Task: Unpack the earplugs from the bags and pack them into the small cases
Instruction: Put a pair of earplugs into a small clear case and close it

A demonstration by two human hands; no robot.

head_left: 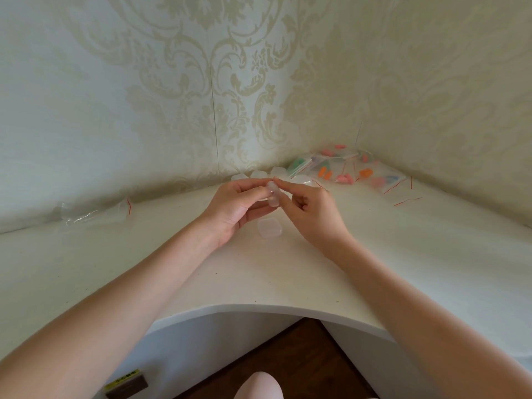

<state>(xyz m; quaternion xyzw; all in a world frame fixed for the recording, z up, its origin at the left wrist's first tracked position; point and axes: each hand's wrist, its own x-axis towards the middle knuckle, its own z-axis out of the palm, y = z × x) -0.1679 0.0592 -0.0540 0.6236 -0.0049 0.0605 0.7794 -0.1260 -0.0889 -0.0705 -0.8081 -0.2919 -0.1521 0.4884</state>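
Both hands meet above the middle of the white corner desk (172, 254) around one small clear plastic case (273, 194). My left hand (234, 205) grips it from the left with curled fingers. My right hand (309, 210) pinches its top edge with forefinger and thumb. Whether the held case is open or holds anything, I cannot tell. A second clear case (269, 228) lies shut on the desk just below the hands. Several more clear cases (259, 174) stand by the wall behind the hands. Small zip bags with coloured earplugs (345, 168) lie heaped in the far right corner.
Empty clear bags (95, 214) with red seal lines lie at the left by the wall. Loose bags (407, 200) spread along the right side. The desk's curved front edge (259, 308) cuts in toward me, with dark floor below.
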